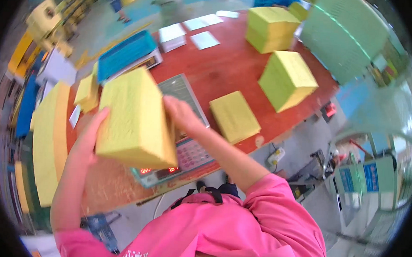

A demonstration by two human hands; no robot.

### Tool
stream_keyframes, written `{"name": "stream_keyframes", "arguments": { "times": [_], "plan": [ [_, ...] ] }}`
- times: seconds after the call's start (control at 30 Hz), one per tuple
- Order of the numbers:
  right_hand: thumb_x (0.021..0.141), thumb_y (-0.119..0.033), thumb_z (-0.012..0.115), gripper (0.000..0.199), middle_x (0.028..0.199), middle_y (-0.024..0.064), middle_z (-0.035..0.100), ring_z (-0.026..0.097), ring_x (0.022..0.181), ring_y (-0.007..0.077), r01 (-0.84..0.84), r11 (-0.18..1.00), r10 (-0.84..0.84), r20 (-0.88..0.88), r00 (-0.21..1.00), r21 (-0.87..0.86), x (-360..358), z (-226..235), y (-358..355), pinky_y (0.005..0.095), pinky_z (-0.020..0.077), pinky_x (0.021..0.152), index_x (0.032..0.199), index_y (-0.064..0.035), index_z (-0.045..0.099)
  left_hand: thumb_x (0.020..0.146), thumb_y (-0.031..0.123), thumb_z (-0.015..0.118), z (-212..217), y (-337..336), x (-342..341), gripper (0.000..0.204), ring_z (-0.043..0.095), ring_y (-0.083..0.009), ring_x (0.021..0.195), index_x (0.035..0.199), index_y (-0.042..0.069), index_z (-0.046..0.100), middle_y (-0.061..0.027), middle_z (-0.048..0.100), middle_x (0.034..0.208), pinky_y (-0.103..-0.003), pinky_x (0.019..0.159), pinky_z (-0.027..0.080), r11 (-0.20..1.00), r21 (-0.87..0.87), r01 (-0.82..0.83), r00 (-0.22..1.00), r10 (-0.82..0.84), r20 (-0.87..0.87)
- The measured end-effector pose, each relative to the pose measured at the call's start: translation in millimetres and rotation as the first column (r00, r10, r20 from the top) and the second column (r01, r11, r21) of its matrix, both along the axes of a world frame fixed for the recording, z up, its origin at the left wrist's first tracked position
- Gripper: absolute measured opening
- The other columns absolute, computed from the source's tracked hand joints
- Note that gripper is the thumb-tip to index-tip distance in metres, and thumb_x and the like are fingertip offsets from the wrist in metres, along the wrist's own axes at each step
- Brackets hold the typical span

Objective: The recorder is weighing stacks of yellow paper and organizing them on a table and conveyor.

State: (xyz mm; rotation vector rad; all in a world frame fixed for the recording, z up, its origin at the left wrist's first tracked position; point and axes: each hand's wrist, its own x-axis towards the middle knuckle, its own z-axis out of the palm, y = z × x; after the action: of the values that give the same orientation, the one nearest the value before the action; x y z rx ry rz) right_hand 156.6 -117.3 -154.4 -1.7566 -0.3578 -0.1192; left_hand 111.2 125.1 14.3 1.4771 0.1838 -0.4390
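Between my two hands is a large yellow block that looks like stacked paper [130, 113], tilted above the table. My left hand [94, 131] grips its left side, with the fingers along the edge. On the opposite side, my right hand [181, 113] presses against it, its fingertips partly hidden behind the block. Under and beside the block is a digital scale [193, 153] with a metal plate, a keypad and lit red digits; the block covers part of it. A smaller yellow stack [234, 117] lies on the table to the right of the scale.
The red table [214, 59] also holds yellow stacks [287, 81] at the right and far right [271, 29]. A blue tray [127, 54] and white papers [172, 36] are at the far left. Yellow sheets [49, 143] stand left. A green machine [346, 33] borders the far right.
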Motion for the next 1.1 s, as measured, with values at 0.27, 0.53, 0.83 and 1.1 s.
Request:
{"name": "stream_keyframes", "arguments": {
  "times": [0.27,0.53,0.83,1.1],
  "plan": [
    [0.099,-0.033,0.053,0.040,0.106,0.0098,0.069,0.066,0.091,0.0171,0.083,0.968,0.028,-0.433,0.901,0.235,-146,-23,-26,0.0335,0.0531,0.079,0.117,0.0022,0.061,0.093,0.037,0.062,-10,9,29,0.055,0.063,-0.0207,0.109,0.133,0.001,0.052,-0.0117,0.063,0.123,-0.036,0.094,0.050,0.997,0.039,0.066,0.997,-0.064,-0.045],
    [0.099,-0.045,0.054,0.048,0.115,0.0076,0.066,0.064,0.104,0.0201,0.205,0.565,0.546,-0.549,0.633,0.799,-121,-48,1,0.0338,0.0517,0.087,0.124,-0.0053,0.060,0.094,0.048,0.055,-31,29,18,0.066,0.058,-0.0229,0.118,0.144,0.006,0.042,-0.0097,0.057,0.135,-0.038,0.100,0.046,0.971,0.079,0.225,0.966,-0.233,0.109],
    [0.095,-0.046,0.059,0.061,0.122,0.0093,0.063,0.060,0.108,0.0168,-0.010,0.800,0.341,-0.442,0.830,0.599,-119,66,-130,0.0352,0.0519,0.085,0.136,-0.0009,0.051,0.102,0.037,0.044,1,-78,1,0.049,0.056,-0.0214,0.120,0.141,0.008,0.046,-0.0076,0.055,0.135,-0.036,0.101,0.045,0.941,-0.267,0.209,0.951,-0.132,0.280],
    [0.090,-0.047,0.064,0.063,0.115,0.0125,0.066,0.064,0.095,0.0197,0.037,0.928,0.033,-0.179,0.983,0.371,7,204,-327,0.0346,0.0503,0.077,0.127,0.0033,0.057,0.101,0.042,0.044,83,-262,97,0.049,0.060,-0.0240,0.114,0.138,0.010,0.045,-0.0092,0.057,0.128,-0.040,0.092,0.053,0.884,-0.467,0.027,0.879,0.202,0.433]
  ]
}}
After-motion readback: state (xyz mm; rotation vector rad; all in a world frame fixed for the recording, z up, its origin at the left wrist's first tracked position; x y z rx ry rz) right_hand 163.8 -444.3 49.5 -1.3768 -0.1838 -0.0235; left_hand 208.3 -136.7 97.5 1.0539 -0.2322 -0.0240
